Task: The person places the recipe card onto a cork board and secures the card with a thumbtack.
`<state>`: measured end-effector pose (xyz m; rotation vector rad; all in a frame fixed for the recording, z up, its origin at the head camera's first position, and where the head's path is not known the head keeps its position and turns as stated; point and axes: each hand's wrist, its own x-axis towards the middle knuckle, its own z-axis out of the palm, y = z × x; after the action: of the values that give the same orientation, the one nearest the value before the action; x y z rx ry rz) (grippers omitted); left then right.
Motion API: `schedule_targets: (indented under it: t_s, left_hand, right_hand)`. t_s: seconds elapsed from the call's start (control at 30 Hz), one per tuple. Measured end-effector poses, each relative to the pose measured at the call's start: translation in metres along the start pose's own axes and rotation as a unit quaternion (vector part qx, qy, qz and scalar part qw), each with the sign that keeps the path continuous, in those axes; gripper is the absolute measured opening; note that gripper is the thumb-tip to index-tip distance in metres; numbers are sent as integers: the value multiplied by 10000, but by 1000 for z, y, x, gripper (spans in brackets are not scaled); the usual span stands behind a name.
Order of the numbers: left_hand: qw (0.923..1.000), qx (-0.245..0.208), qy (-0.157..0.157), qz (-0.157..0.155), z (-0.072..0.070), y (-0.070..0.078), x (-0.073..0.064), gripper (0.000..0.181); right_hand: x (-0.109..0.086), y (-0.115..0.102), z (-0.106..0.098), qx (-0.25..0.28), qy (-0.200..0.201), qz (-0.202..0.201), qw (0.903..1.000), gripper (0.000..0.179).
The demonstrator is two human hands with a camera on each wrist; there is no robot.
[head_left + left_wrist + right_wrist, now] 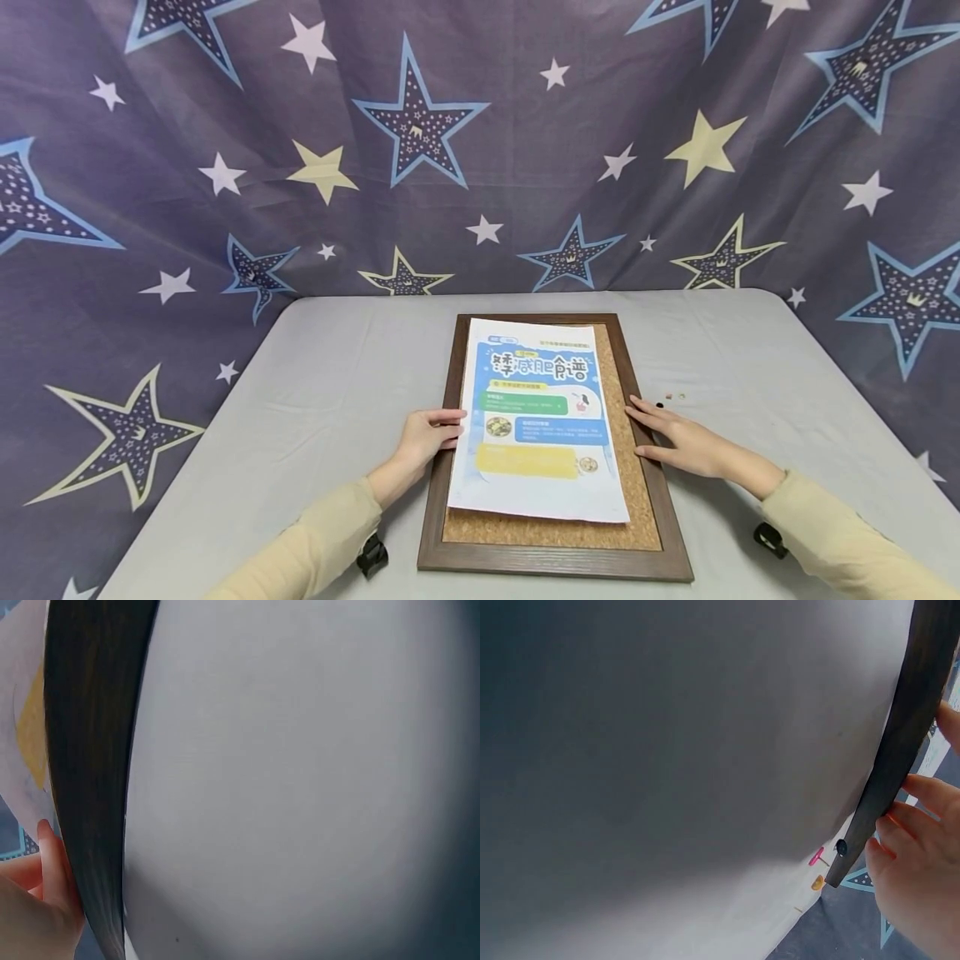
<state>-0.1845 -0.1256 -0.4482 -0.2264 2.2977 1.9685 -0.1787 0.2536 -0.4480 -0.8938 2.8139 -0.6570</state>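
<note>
A printed paper poster [536, 496] with blue, green and yellow panels lies slightly askew over a cork board [480, 532] in a dark brown wooden frame [555, 562]. Its lower left edge overlaps the left side of the frame. My left hand [426, 437] pinches the poster's left edge with thumb and fingers; in the left wrist view that hand [45, 900] shows at the bottom left, beside the frame. The right hand [686, 442] rests its spread, fairly straight fingers on the frame's right side. In the right wrist view, those fingertips [919, 784] touch the frame.
Several small push pins lie on the grey tablecloth [345, 375] just right of the frame: a black pin [841, 847], a pink pin [816, 856] and an orange pin [817, 883] among them. A star-patterned curtain [480, 150] hangs behind and beside the table.
</note>
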Motion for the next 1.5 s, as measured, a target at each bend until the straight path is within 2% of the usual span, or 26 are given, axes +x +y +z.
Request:
schedule_targets:
  t_s: [0.27, 0.63, 1.0, 1.23, 1.5]
  left_hand:
    - [9999, 95, -53, -10, 5, -4, -1, 23]
    - [9995, 287, -124, 55, 10, -1, -5, 22]
    - [9975, 631, -124, 300, 11, 0, -7, 21]
    - [9918, 1093, -227, 629, 11, -2, -4, 19]
    - [9853, 1394, -391, 907, 11, -3, -1, 18]
  right_hand:
    - [0, 1, 2, -46, 40, -14, 10000, 61]
    - [0, 1, 2, -65, 88, -1, 9999, 61]
    - [0, 1, 2, -51, 59, 16, 10000, 62]
    - [0, 0, 1, -51, 55, 33, 10000, 62]
    - [1, 1, 0, -69, -13, 60, 10000, 63]
